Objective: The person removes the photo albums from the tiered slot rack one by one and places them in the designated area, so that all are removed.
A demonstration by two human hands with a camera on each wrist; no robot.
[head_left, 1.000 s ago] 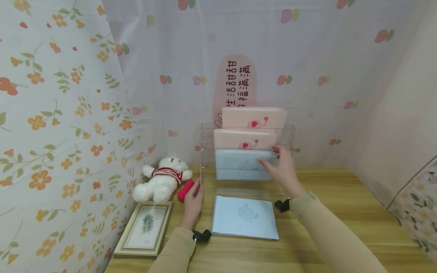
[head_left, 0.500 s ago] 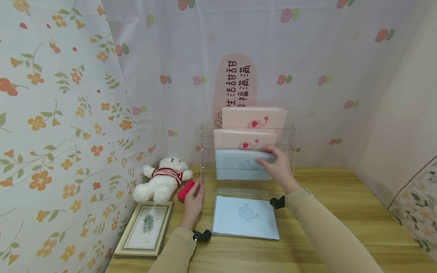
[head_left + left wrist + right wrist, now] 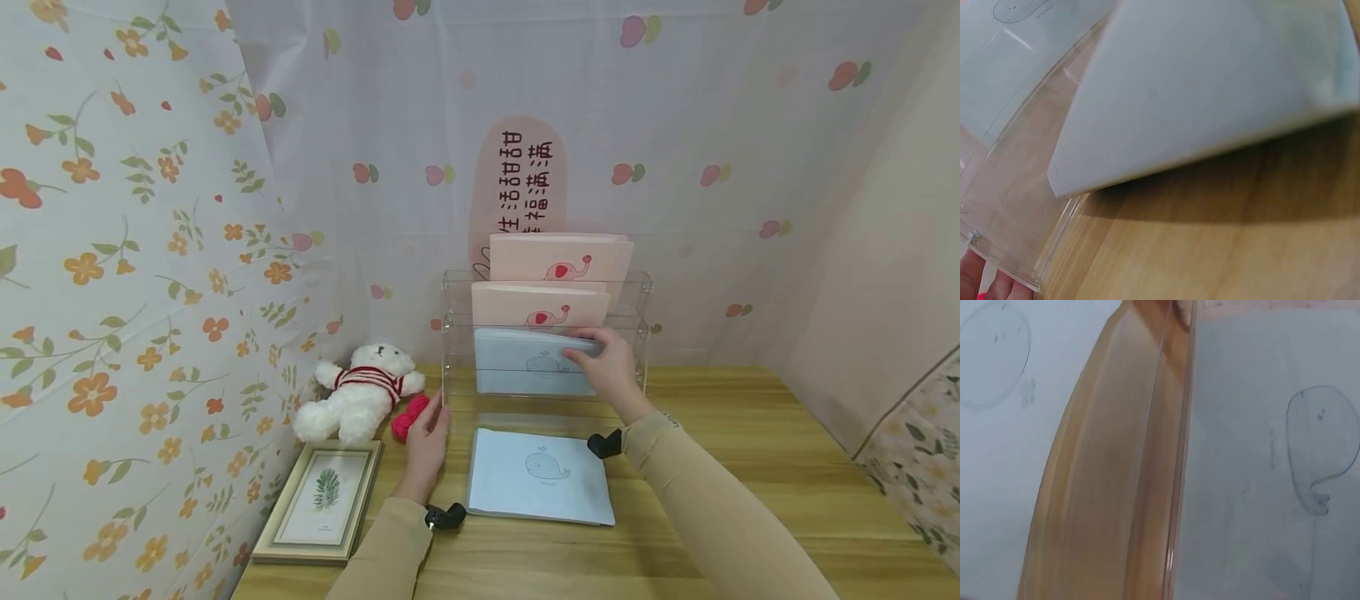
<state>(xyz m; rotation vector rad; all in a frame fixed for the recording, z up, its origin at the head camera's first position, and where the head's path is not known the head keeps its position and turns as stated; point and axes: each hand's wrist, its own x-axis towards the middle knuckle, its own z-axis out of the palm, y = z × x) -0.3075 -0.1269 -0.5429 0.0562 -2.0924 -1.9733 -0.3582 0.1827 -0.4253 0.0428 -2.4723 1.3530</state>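
A clear rack (image 3: 459, 360) stands on the table with notebooks upright in its tiers. In its front tier is a light blue notebook (image 3: 510, 354) with a whale drawing, also in the right wrist view, where the notebook (image 3: 1241, 456) fills the right side. My right hand (image 3: 615, 371) pinches its upper right edge, thumb in front and fingers behind. My left hand (image 3: 426, 442) touches the rack's lower left side; its fingertips (image 3: 1002, 284) lie against the outer edge. Another blue whale notebook (image 3: 540, 492) lies flat in front of the rack.
Two pink elephant notebooks, one in the middle tier (image 3: 525, 307) and one at the back (image 3: 525, 257), stand behind. A white teddy bear (image 3: 371, 387), a red item (image 3: 408, 414) and a picture frame (image 3: 288, 546) are left. A printed curtain (image 3: 697, 125) hangs behind the table (image 3: 750, 467).
My right hand has moved slightly left along the blue notebook's top edge, its fingers now closer round it. The left hand keeps its place at the rack.
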